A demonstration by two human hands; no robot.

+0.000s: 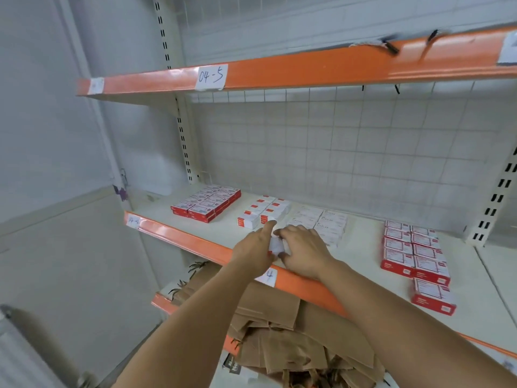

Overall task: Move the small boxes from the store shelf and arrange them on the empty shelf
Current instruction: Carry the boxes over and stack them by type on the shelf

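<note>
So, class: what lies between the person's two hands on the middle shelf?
In the head view, a small white box sits between the left hand and right hand, both gripping it.

A white paper label (211,77) is reading "04-5" in handwriting, sticking to the orange front edge of the upper shelf (307,70). Print on the small boxes (414,254) is showing too blurred to read.

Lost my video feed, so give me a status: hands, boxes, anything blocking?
Left hand and right hand both grip one small white box at the shelf's front edge. Box groups already arranged there. Nothing blocking.
</note>
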